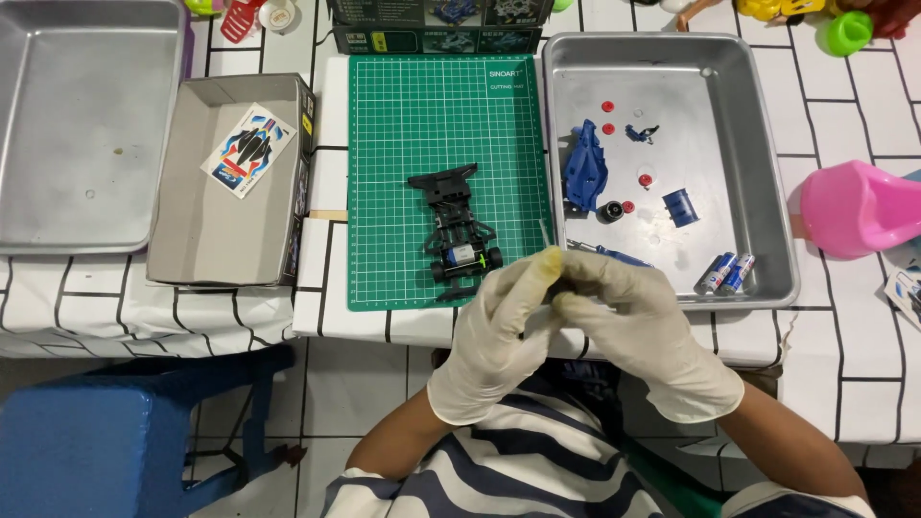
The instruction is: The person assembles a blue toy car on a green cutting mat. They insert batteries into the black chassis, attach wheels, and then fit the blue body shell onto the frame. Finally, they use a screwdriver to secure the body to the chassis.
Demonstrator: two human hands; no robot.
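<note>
Both gloved hands are brought together just in front of the near edge of the green cutting mat [432,115], above the edge of the desk [863,317]. The left hand [494,331] and the right hand [638,331] meet at their fingertips, where a small dark part [559,287] is pinched; the fingers of both hands are closed on it, though what the part is cannot be told (it is almost wholly hidden by the gloves). The black toy car chassis [459,225] lies on the mat just beyond and to the left of the fingers, not touched by them. To the right, a metal tray [767,163] is seen with a blue car body shell [584,165], small red pieces, a blue cylinder [680,206] and two batteries [726,272] in it, near the right hand but apart from it. Farther left an open cardboard box [192,240] holds a sticker sheet [247,150], beside a second metal tray [58,221]. A pink plastic object [849,206] stands at the right.
</note>
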